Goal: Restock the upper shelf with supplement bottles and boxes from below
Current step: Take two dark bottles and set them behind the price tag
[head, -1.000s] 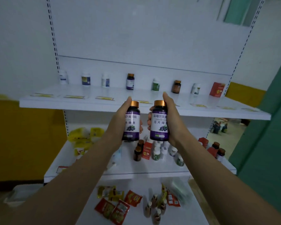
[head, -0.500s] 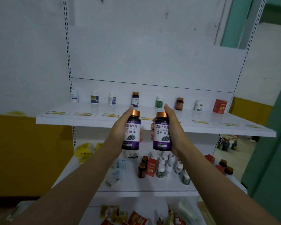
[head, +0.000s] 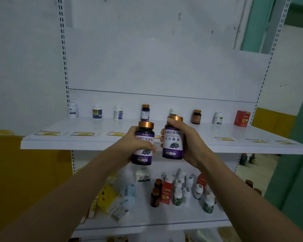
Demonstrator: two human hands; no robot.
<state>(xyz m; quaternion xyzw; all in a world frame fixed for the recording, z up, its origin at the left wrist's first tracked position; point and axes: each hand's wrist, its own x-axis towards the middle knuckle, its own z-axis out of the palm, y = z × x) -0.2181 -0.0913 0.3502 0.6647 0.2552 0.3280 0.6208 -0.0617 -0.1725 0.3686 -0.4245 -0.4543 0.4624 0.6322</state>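
Note:
Each of my hands holds a purple supplement bottle with a copper cap and a blueberry label. My left hand [head: 129, 142] grips the left purple bottle [head: 143, 145], tilted slightly. My right hand [head: 192, 145] grips the right purple bottle [head: 173, 138], held upright and a little higher. Both bottles hover at the front edge of the upper shelf [head: 77, 145]. Along the back of that shelf stand single items: white bottles [head: 97, 111], a matching purple bottle [head: 145, 113], a brown bottle [head: 196, 117] and a red box [head: 242, 118].
The lower shelf [head: 147, 222] carries several bottles [head: 177, 196], a red box [head: 166, 194], a white ZERO pack [head: 129, 193] and yellow packets [head: 108, 196]. Yellow price tags [head: 82, 133] line the upper shelf front. A green wall [head: 297, 172] stands at right.
The view has tilted upward, so the shelves sit lower in frame. Both hands have risen with the bottles toward the upper shelf edge; the right bottle is now higher than the left.

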